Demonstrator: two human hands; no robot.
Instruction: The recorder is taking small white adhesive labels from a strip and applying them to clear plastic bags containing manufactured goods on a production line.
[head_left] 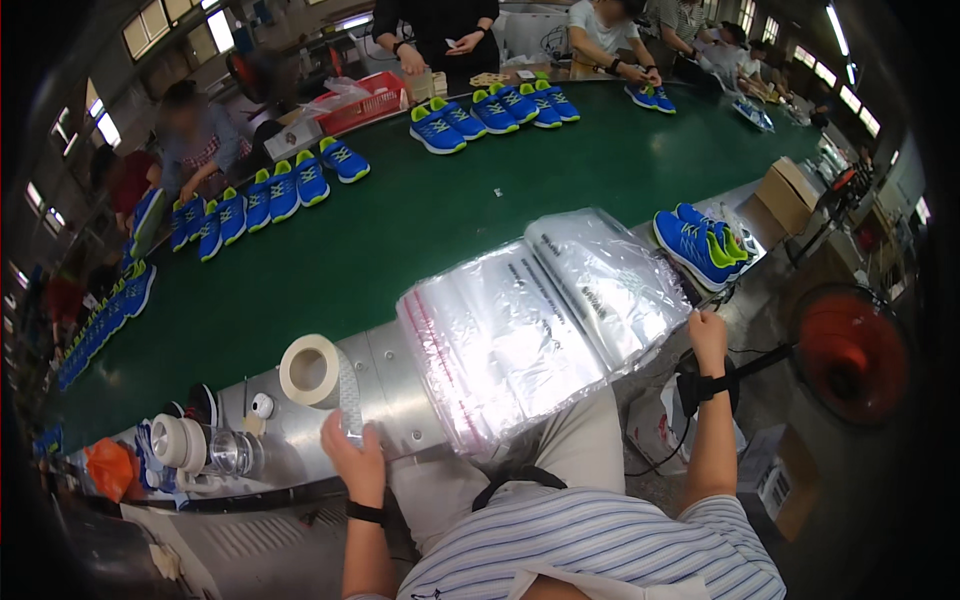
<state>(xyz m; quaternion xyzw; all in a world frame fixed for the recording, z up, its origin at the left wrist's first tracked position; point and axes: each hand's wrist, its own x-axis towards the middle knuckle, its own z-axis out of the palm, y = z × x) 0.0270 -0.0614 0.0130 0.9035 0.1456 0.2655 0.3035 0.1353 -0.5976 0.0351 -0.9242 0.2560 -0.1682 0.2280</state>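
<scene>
My left hand (355, 465) is at the front metal edge of the bench, thumb and fingers apart around the loose end of a clear strip (348, 385). That strip runs down from a wide roll (310, 370) with a pale core. On my right, my right hand (708, 340) is closed in a pinch at the right corner of a clear plastic bag (610, 285). This bag lies on a spread stack of similar bags (490, 345), which reaches over the bench edge above my lap. Just beyond my right hand stand blue shoes (695, 245) with lime-green linings.
Rows of blue shoes (285, 190) line the far side of the green belt (400, 230). Co-workers stand or sit behind it. A clear bottle (230, 452) and an orange bag (112, 468) are at left; a red fan (850, 352) and a carton (785, 195) are at right.
</scene>
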